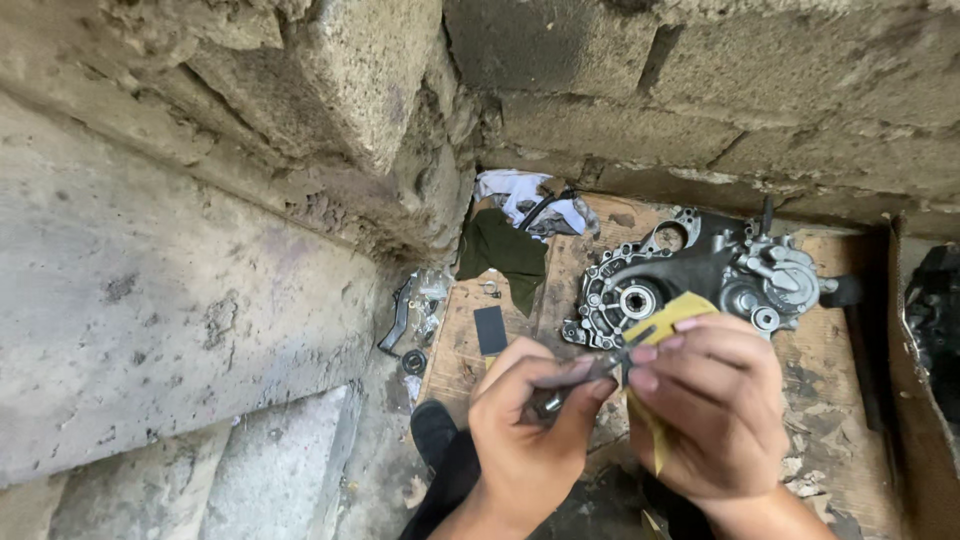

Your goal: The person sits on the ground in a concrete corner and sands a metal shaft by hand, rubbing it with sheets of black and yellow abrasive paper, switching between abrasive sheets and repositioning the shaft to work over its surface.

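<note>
My left hand (530,430) grips a small dark metal rod-like part (580,378) between thumb and fingers. My right hand (715,405) pinches a folded piece of yellow sandpaper (672,312) against the tip of that part. Both hands are held together above a wooden board (830,370). Just beyond them on the board lies a grey metal engine case (700,275) with a round bearing hole and bolts.
Rough concrete block walls (200,250) rise on the left and behind. A dark green cloth (505,255) and white rag (520,195) lie in the corner. A small black rectangle (489,330) rests on the board. Loose metal bits (412,330) lie left; a cardboard edge (905,370) stands right.
</note>
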